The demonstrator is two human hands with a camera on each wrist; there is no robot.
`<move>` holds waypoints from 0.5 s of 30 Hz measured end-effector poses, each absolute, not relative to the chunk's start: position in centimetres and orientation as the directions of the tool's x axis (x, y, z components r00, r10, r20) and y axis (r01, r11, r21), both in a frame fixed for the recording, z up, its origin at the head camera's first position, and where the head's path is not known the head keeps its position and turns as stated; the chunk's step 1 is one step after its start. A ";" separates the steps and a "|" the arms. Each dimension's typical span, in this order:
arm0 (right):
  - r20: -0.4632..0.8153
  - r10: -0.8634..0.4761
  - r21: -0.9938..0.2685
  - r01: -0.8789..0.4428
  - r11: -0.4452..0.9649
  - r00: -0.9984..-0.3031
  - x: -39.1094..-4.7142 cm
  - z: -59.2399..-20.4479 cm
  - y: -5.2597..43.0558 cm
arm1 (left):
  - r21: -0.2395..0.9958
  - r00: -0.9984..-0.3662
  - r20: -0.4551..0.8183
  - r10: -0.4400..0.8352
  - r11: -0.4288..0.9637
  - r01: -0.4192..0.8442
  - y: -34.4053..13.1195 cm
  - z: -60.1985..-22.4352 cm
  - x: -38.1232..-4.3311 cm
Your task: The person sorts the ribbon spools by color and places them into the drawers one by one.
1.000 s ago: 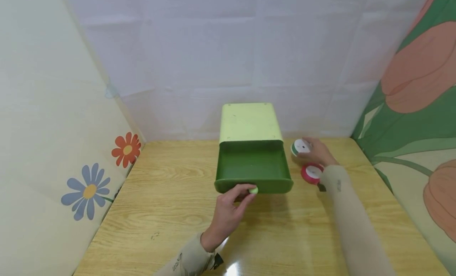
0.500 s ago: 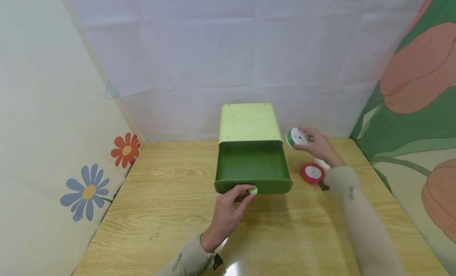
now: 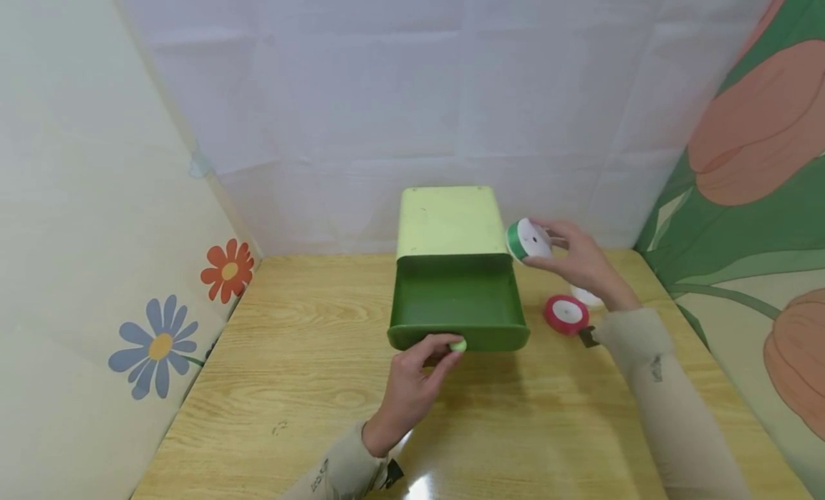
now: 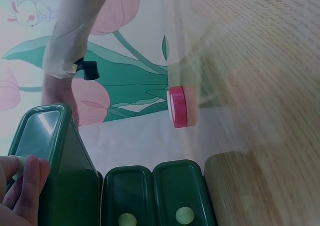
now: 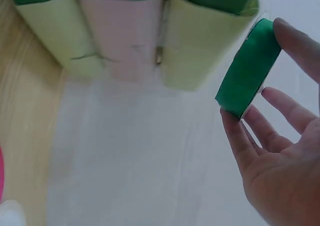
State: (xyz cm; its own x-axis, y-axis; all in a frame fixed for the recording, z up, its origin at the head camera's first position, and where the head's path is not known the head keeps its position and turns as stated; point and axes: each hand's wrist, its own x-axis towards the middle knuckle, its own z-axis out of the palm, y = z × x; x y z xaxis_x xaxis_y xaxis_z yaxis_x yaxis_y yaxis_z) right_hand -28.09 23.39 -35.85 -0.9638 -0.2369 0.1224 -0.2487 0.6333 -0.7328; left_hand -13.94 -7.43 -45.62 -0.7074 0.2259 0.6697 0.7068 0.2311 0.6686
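A small drawer cabinet with a pale yellow-green top stands at the back of the table, its dark green top drawer pulled out with nothing inside. My left hand pinches that drawer's round light green knob between thumb and fingers. Off the table, right of the cabinet's top, my right hand grips a spool of green ribbon, tilted, by its edges. The right wrist view shows the green ribbon between the thumb on one side and fingertips on the other.
A spool of pink-red ribbon lies on the wooden table right of the drawer. Partly behind the right wrist is a white round thing. Two lower drawers are closed. White sheeting hangs behind the cabinet.
My right hand has lifted the green ribbon spool off the table and carried it up and left toward the cabinet. The left hand stays on the knob.
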 end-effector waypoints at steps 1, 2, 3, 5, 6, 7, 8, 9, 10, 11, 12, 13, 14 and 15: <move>0.133 -0.243 -0.730 -0.260 0.631 -0.961 -27.7 -35.5 23.2 | 0.669 -0.707 0.670 0.226 0.229 0.707 -7.4 -45.6 -13.9; 0.144 -0.250 -0.729 -0.273 0.628 -0.958 -27.4 -35.1 23.0 | 0.671 -0.708 0.668 0.227 0.227 0.706 -7.4 -45.6 -13.9; 0.154 -0.259 -0.728 -0.286 0.623 -0.954 -27.1 -34.8 22.7 | 0.673 -0.710 0.667 0.227 0.226 0.704 -7.4 -45.6 -13.9; 0.172 -0.274 -0.723 -0.310 0.617 -0.946 -26.4 -34.1 22.2 | 0.676 -0.713 0.664 0.226 0.224 0.702 -7.4 -45.6 -13.9; 0.178 -0.280 -0.718 -0.319 0.619 -0.943 -26.1 -33.8 21.9 | 0.678 -0.714 0.663 0.226 0.224 0.700 -7.4 -45.6 -13.9; 0.187 -0.288 -0.713 -0.331 0.618 -0.939 -25.8 -33.5 21.7 | 0.680 -0.716 0.661 0.226 0.225 0.698 -7.4 -45.7 -13.9; 0.199 -0.300 -0.708 -0.349 0.615 -0.933 -25.6 -33.4 21.4 | 0.681 -0.717 0.659 0.226 0.226 0.697 -7.4 -45.7 -13.9; 0.214 -0.314 -0.704 -0.369 0.606 -0.925 -25.4 -33.2 21.1 | 0.681 -0.718 0.659 0.226 0.227 0.696 -7.4 -45.7 -13.9; 0.229 -0.328 -0.698 -0.389 0.601 -0.916 -25.2 -33.2 20.8 | 0.681 -0.718 0.658 0.226 0.229 0.696 -7.4 -45.7 -14.0; 0.244 -0.344 -0.689 -0.412 0.596 -0.907 -25.1 -33.2 20.6 | 0.681 -0.719 0.657 0.227 0.229 0.695 -7.4 -45.7 -14.0; 0.257 -0.360 -0.680 -0.432 0.593 -0.897 -25.0 -33.2 20.3 | 0.683 -0.720 0.656 0.227 0.227 0.694 -7.4 -45.7 -14.0; 0.270 -0.379 -0.673 -0.455 0.583 -0.885 -24.8 -33.2 20.0 | 0.684 -0.721 0.655 0.227 0.227 0.693 -7.4 -45.7 -14.0; 0.280 -0.397 -0.667 -0.475 0.574 -0.874 -24.7 -33.2 19.8 | 0.685 -0.722 0.654 0.227 0.226 0.692 -7.4 -45.7 -14.0; 0.286 -0.413 -0.662 -0.490 0.568 -0.865 -24.6 -33.2 19.6 | 0.687 -0.723 0.652 0.227 0.226 0.690 -7.4 -45.7 -13.9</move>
State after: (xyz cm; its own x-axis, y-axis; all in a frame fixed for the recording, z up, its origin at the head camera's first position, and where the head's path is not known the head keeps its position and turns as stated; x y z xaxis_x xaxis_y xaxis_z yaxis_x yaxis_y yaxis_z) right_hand -24.59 19.56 -33.17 -0.8647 -0.4130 0.2859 -0.4899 0.5676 -0.6617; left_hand -13.93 -7.45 -45.74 -0.7235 0.2268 0.6521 0.6903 0.2257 0.6874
